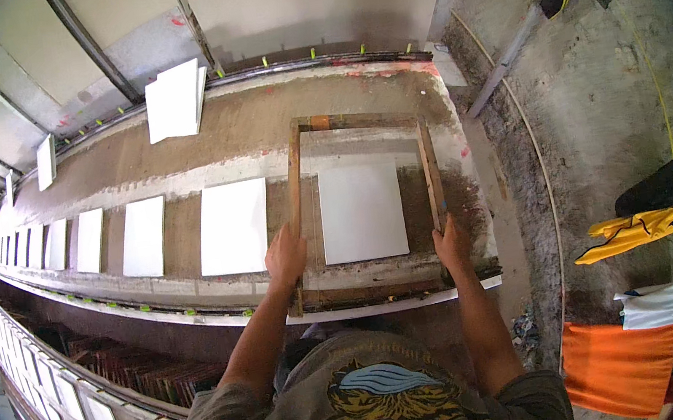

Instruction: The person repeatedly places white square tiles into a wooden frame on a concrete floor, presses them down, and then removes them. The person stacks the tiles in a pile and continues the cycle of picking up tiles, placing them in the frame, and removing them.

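Grip: left hand [285,255] and right hand [453,243] both closed on the frame [359,120], one to each side bar, toward the near end.
Frame: wooden, rectangular, at the right end of the table [263,105]; whether it rests or hangs just above cannot be told.
Framed sheet [362,211]: white, inside the frame's outline, between the hands, clear of both side bars; duller than its neighbours.
Sheet row [234,228]: white, spaced apart, running left along the table's near half; first one just beside the left bar.
Table surface: long, brown-stained, a pale band lengthwise, reddish marks at the far right corner.
Far edge: dark rail [317,63] with yellow-green tabs; overlapping white boards [174,104] near it, farther left.
Lower left: rack [178,411] bearing rows of white sheets.
Right: rough grey floor [594,99]; yellow cloth [629,233], white cloth [651,306] and orange cloth [622,363], the last two touching.
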### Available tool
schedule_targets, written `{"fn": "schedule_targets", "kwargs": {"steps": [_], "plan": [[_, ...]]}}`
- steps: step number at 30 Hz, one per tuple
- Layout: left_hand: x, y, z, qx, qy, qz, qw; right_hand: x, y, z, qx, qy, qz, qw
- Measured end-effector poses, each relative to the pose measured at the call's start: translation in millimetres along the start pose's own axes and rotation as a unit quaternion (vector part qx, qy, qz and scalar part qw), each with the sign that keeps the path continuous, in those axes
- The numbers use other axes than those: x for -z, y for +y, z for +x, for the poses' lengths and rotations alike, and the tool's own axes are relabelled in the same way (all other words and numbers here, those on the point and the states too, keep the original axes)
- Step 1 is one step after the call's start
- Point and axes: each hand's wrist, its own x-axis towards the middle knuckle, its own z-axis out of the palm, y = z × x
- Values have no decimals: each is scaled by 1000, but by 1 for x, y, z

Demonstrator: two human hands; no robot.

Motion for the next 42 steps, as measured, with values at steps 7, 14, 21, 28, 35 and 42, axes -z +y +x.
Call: {"fn": "schedule_targets", "kwargs": {"steps": [7, 14, 21, 28, 35, 42], "plan": [[22, 8, 10, -11, 1, -19, 1000, 41, -14, -19, -16, 52, -5, 999], [13, 37, 0, -76, 45, -31, 996, 66, 19, -13, 7, 107, 4, 994], [-28, 87, -23, -92, 115, 8, 989, 85, 68, 29, 101, 129, -29, 986], [-58, 158, -57, -69, 124, 21, 990, 106, 133, 77, 157, 117, -38, 980], [-82, 208, -73, -46, 140, 5, 989, 120, 174, 104, 155, 94, -30, 983], [-93, 205, -59, -25, 139, 29, 990, 128, 171, 113, 142, 73, -36, 986]]}}
